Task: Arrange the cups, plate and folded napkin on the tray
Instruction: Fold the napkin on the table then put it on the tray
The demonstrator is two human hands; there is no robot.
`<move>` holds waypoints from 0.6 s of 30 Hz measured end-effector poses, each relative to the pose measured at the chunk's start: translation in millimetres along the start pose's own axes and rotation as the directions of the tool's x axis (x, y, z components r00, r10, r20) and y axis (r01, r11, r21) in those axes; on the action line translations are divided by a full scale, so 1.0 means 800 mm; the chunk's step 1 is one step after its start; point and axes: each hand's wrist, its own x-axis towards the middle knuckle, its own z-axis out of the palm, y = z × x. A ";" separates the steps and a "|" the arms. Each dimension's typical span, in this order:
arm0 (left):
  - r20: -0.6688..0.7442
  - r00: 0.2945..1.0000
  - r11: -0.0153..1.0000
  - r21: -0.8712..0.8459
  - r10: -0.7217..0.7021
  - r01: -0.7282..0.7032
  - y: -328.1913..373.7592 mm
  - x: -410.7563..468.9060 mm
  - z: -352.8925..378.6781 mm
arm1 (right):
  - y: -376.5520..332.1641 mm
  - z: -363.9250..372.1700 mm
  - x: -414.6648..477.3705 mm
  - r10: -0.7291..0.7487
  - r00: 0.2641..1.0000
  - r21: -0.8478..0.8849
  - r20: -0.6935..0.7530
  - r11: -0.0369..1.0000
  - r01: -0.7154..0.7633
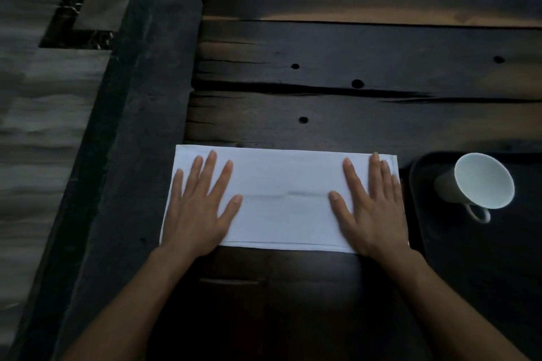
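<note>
A white napkin (284,199), folded into a long rectangle, lies flat on the dark wooden table in front of me. My left hand (199,208) rests palm down on its left end with fingers spread. My right hand (372,208) presses flat on its right end, also with fingers apart. To the right lies a dark tray (416,184), its left rim next to the napkin's right edge. A white cup (481,182) with a handle stands on the tray near its far left corner. No plate is in view.
The table (352,67) is made of dark rough planks with gaps and holes. A thick dark beam (140,126) forms its left edge, and the napkin's left end overlaps it. Pale floor (35,126) lies beyond at the left.
</note>
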 end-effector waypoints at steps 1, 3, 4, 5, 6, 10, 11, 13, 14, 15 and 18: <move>-0.002 1.000 1.000 -0.012 -0.002 0.001 -0.002 -0.001 0.000 | 0.000 0.001 0.000 -0.002 1.000 0.003 -0.005 1.000 0.002; -0.004 1.000 1.000 -0.024 -0.005 0.005 -0.003 0.000 0.000 | -0.001 0.003 0.001 -0.002 1.000 0.006 -0.010 1.000 0.002; -0.005 1.000 1.000 -0.024 -0.011 0.011 -0.006 0.000 0.001 | 0.001 0.003 0.001 -0.003 1.000 0.005 -0.009 1.000 0.003; -0.005 1.000 0.999 -0.029 -0.023 0.022 -0.011 -0.002 0.002 | 0.003 0.004 0.001 -0.008 1.000 0.003 -0.005 1.000 0.008; -0.001 0.999 0.998 -0.040 -0.042 0.042 -0.019 -0.006 0.002 | 0.005 0.003 0.001 -0.018 1.000 0.000 0.002 1.000 0.018; 0.046 0.989 0.988 -0.062 -0.137 0.140 -0.051 -0.029 -0.004 | 0.007 0.001 0.001 -0.035 0.999 -0.012 0.017 0.999 0.035; 0.051 0.985 0.985 -0.040 -0.165 0.168 -0.052 -0.033 -0.008 | 0.004 0.000 0.000 -0.024 0.999 -0.013 0.024 1.000 0.024; 0.022 0.981 0.981 0.009 -0.194 0.194 -0.033 -0.034 -0.017 | -0.007 -0.005 -0.005 -0.004 0.999 0.004 0.035 1.000 0.004; 0.002 0.986 0.986 0.011 -0.169 0.169 -0.015 -0.032 -0.022 | -0.019 -0.006 -0.009 -0.020 0.999 0.025 0.028 0.999 0.019; -0.010 0.993 0.993 -0.013 -0.114 0.114 0.009 -0.029 -0.026 | -0.036 -0.007 -0.015 -0.061 0.998 0.057 0.014 0.997 0.060; 0.042 0.993 0.991 -0.083 0.111 -0.108 0.091 -0.017 -0.021 | -0.098 0.002 -0.035 -0.252 0.968 0.153 0.013 0.957 0.247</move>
